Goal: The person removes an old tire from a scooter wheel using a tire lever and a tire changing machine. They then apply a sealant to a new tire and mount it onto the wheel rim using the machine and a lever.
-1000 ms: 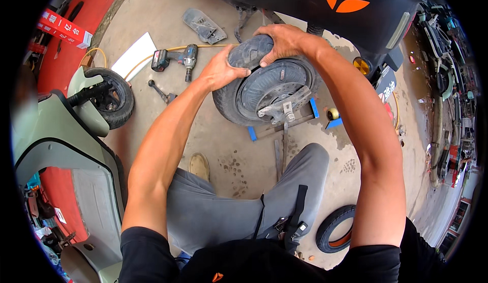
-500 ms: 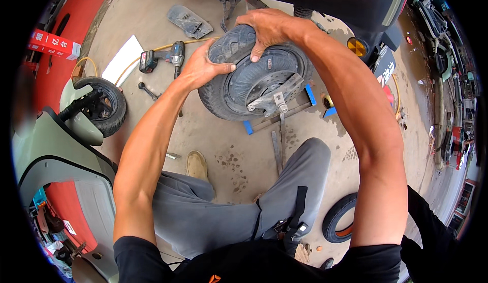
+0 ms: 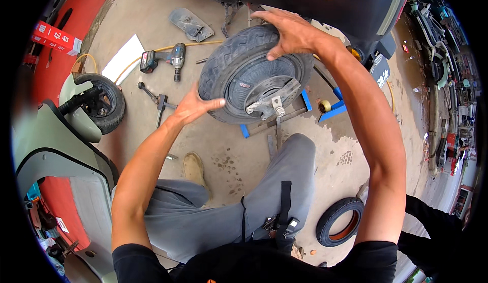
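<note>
Near right, a loose tyre (image 3: 324,225) lies flat on the floor (image 3: 244,179). Farther and to the left, a tan boot (image 3: 193,167) stands beside the grey trousers (image 3: 213,219). Beyond, in the middle, a metal frame with blue ends (image 3: 306,101) lies partly beneath a dark, tyred wheel (image 3: 254,74), its disc and axle bracket facing near; whether they touch cannot be told. The left hand (image 3: 195,106) is spread at the wheel's left side, thumb against the sidewall. The right hand (image 3: 291,33) is spread over the far right rim, thumb on the sidewall, fingers stretched past the tread. Far left lies a cordless driver (image 3: 177,57); farther, a grey plastic part (image 3: 190,24).
</note>
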{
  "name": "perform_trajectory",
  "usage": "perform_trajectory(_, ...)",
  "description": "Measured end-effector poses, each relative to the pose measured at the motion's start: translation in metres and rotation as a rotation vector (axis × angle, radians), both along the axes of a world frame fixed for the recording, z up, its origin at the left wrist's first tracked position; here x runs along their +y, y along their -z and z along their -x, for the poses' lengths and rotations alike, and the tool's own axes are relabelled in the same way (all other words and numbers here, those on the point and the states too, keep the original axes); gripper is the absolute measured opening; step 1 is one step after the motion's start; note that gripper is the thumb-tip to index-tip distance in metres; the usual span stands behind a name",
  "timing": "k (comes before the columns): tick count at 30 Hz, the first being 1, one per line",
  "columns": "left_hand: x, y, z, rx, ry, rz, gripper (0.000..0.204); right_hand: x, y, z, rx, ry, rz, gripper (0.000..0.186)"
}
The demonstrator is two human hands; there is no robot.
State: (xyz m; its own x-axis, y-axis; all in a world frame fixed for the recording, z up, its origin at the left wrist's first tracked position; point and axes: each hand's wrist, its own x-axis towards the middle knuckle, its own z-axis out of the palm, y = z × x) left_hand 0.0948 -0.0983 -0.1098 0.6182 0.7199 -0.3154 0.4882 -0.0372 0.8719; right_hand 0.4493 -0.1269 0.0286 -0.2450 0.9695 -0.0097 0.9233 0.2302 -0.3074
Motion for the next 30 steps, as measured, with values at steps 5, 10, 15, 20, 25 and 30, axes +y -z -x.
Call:
perform_trajectory(5,0.012,-0.077,-0.064,0.013,-0.003,-0.348,0.120,0.000,0.034,-0.017,0.020,0.049,0.100,0.122)
perform_trajectory(10,0.021,-0.062,-0.072,0.096,-0.087,-0.228,0.135,0.025,0.034,-0.012,0.042,-0.067,0.147,0.118)
perform_trajectory(15,0.024,-0.061,-0.073,0.073,-0.100,-0.238,0.141,0.021,0.040,-0.010,0.058,-0.041,0.103,0.111)
perform_trajectory(20,0.010,-0.070,-0.073,0.134,-0.108,-0.287,0.134,0.012,0.040,-0.002,-0.076,-0.017,0.005,0.100)
perform_trajectory(25,0.004,-0.043,-0.056,-0.167,-0.133,-0.097,0.119,0.024,0.040,0.020,-0.191,-0.155,-0.046,0.095)
perform_trajectory(30,-0.024,0.018,-0.005,-0.118,-0.190,0.021,0.116,0.035,0.032,0.102,-0.418,-0.365,-0.083,0.099)
